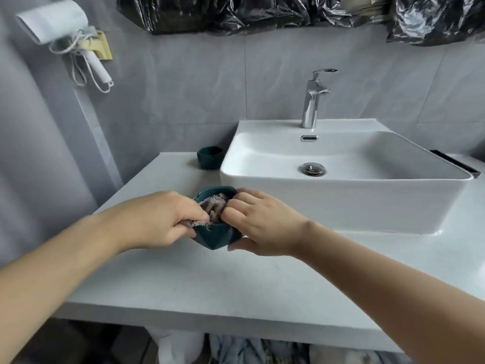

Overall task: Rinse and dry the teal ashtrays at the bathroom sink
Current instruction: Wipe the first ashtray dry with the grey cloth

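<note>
A: Starting at the far left, what hangs on the wall?

B: A white hair dryer (60, 24) in a yellowish holder, its cord looped below it.

A: And on the countertop (183, 282)?

B: A second teal ashtray (210, 157) stands at the back, just beside the left wall of the white basin (341, 206).

A: The hands?

B: The left hand (154, 219) has its fingers curled, pinching a grey cloth (214, 207) that is stuffed into the bowl of the near teal ashtray (217, 237). That ashtray is held above the counter, in front of the basin's left corner.

A: The right hand (265, 227)?

B: It grips the ashtray's right side: thumb under the base, fingers bent over the rim and touching the cloth.

A: Further right?

B: A chrome faucet (313, 98) stands at the back of the basin, with the overflow slot and drain (312, 169) below it. Black plastic sheeting (262, 11) hangs across the top of the wall.
</note>
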{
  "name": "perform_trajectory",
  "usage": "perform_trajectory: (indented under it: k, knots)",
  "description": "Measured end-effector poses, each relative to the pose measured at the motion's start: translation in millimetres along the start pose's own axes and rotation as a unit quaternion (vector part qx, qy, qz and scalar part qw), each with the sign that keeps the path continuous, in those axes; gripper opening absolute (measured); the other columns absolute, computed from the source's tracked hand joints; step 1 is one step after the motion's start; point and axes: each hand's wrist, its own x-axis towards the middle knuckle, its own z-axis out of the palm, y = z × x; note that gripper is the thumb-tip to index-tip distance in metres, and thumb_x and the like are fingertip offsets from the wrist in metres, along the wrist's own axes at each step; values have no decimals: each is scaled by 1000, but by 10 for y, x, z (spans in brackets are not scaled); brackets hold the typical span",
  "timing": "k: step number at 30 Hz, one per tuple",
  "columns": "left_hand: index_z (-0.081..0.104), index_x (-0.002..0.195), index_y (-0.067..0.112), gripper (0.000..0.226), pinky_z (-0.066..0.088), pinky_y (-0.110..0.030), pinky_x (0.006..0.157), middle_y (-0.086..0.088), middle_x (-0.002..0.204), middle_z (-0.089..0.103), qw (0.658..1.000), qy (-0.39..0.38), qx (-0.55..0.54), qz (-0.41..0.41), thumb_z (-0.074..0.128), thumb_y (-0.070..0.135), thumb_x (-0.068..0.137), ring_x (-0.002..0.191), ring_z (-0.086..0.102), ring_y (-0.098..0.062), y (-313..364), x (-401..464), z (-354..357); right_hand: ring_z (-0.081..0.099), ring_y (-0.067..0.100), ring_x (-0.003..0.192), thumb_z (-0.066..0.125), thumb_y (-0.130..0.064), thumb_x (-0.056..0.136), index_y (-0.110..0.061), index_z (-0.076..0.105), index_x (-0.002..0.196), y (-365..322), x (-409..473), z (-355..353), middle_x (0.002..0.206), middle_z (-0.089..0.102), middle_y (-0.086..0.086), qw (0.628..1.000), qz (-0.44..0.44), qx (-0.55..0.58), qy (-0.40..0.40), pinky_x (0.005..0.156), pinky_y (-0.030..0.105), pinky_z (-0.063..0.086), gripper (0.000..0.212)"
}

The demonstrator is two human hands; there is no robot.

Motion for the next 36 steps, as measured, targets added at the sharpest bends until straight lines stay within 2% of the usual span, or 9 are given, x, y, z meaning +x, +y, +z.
perform_trajectory:
  k: [5,12,17,22,26,29,31,33,36]
  knots:
    - [65,97,26,11,45,-27,79,18,89,62,998,-14,20,-50,65,19,88,86,56,-1,-459,-400,147,58,31,89,44,-41,95,-9,60,97,-200,471,407,93,66,8,996,-17,83,-5,88,41,49,35]
    - [68,107,24,17,47,-37,84,9,92,65,994,-9,17,-106,67,21,91,89,60,-13,-963,-314,288,55,31,95,42,-37,97,-5,58,104,-92,771,905,102,61,11,989,15,147,-13,79,43,53,37]
    - [68,119,34,28,38,-25,83,35,77,49,995,7,9,-101,68,24,92,88,45,-3,-1213,-96,288,53,33,94,42,-34,98,0,59,105,100,868,1132,98,59,14,985,32,168,8,80,44,50,39]
    - [63,122,46,35,40,-28,94,27,114,62,991,-2,-7,-135,69,32,90,104,48,0,-1379,-4,305,46,26,98,38,-36,100,-4,58,106,113,859,1227,101,57,11,985,40,166,24,79,40,50,38]
    - [60,115,54,27,35,-22,80,28,100,61,993,-17,16,-112,64,45,89,94,41,11,-1434,33,345,44,22,98,38,-39,99,-9,56,104,99,832,1261,101,55,6,981,62,183,8,68,47,54,36]
    - [65,111,49,40,37,-17,88,33,101,56,992,-23,-14,-120,48,63,78,101,43,10,-1414,71,365,43,21,96,37,-41,99,-10,56,103,104,833,1265,98,54,5,981,61,182,9,64,47,55,36]
    - [72,103,42,42,36,-12,84,29,106,58,985,3,-104,-139,48,60,74,100,50,8,-1407,101,348,44,21,96,37,-42,99,-10,55,103,106,835,1270,98,54,5,981,59,184,6,63,49,54,37]
    - [74,93,41,26,37,-14,78,22,109,58,974,50,-160,-153,55,48,77,95,54,4,-1419,148,307,45,22,96,37,-42,99,-10,55,103,103,833,1271,99,54,4,981,57,186,2,64,49,54,37]
    - [69,100,47,20,33,-23,94,22,122,48,972,73,-137,-175,66,48,81,111,41,-1,-1479,261,280,45,19,95,39,-41,97,-11,56,103,99,830,1262,99,55,3,980,56,191,3,67,44,54,35]
